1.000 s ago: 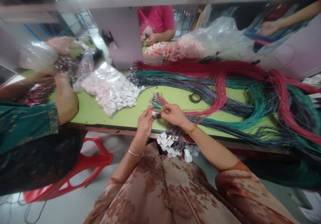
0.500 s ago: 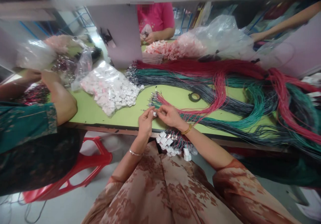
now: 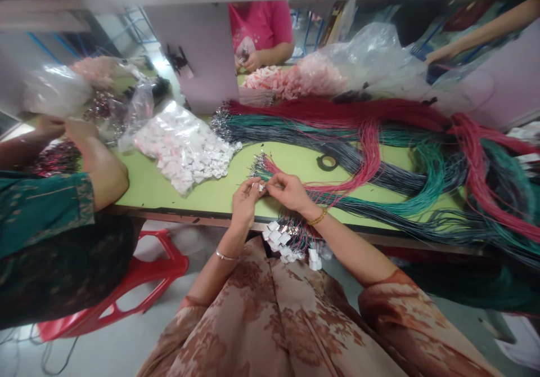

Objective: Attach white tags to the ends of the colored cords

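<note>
Over the front edge of the green table, my left hand (image 3: 245, 201) pinches a small white connector (image 3: 260, 187). My right hand (image 3: 290, 193) is closed beside it, fingertips pressed together at the connector; they seem to pinch a thin wire, mostly hidden by the fingers. Just beyond my hands lie the metal-tipped ends of a wire bundle (image 3: 270, 166) in red, green and black. Below my right wrist, finished-looking wires with white connectors (image 3: 282, 241) hang at the table edge near my lap.
A clear bag of white connectors (image 3: 189, 152) lies left of my hands. Long red wires (image 3: 329, 111) and green wires (image 3: 434, 169) stretch right. A roll of black tape (image 3: 327, 162) sits between bundles. A co-worker's arm (image 3: 101, 163) is at left, above a red stool (image 3: 164, 264).
My right hand has shifted very slightly, and the fingertips of both hands stay together at the connector. My left fingers have turned a little over it.
</note>
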`<state>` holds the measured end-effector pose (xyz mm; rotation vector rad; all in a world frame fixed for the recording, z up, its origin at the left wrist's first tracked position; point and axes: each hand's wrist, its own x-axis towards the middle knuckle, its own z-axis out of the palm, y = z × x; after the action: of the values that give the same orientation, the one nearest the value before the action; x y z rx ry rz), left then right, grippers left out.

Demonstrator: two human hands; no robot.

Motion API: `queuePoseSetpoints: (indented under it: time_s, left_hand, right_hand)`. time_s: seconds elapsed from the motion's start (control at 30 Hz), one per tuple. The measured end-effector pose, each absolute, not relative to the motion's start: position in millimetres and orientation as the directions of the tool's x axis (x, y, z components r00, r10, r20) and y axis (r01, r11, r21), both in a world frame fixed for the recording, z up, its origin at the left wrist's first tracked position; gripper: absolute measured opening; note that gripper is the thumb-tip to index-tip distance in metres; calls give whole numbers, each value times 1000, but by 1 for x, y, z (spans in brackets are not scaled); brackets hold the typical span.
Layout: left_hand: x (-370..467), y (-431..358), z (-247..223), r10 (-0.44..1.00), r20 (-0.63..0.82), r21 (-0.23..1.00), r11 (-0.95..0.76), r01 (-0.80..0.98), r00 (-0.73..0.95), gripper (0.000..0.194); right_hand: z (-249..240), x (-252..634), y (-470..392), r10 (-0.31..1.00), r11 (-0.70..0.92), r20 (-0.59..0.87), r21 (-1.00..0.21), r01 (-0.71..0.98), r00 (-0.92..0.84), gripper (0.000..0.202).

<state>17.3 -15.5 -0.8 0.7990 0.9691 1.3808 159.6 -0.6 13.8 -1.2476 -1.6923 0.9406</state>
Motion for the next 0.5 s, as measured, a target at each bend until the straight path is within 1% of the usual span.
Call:
queuePoseSetpoints:
  time_s: [0.1,0.2,0.27,0.37,0.5]
  left_hand:
    - [16,-18,-2,994,-94,921,68,-383,-51,32]
    - [16,-19,-3,994,-88,919,57,-389,-60,30]
    - [17,-19,-4,993,-104,906,68,-419,-64,30]
    - [18,-19,-3,989,-131,889,90,-449,-62,30]
    - [20,-20,-4,990,-130,886,89,-455,-61,30]
  right_hand:
    - [16,158,-4,964,250,185,-875,413,-191,13]
    - [18,157,-8,935,347,259,-807,478,-241,14]
    - [19,159,-8,910,407,298,-773,487,-287,14]
    - [19,161,-7,907,411,287,-764,497,-308,14]
    - [16,158,-9,908,414,296,-740,530,-295,15]
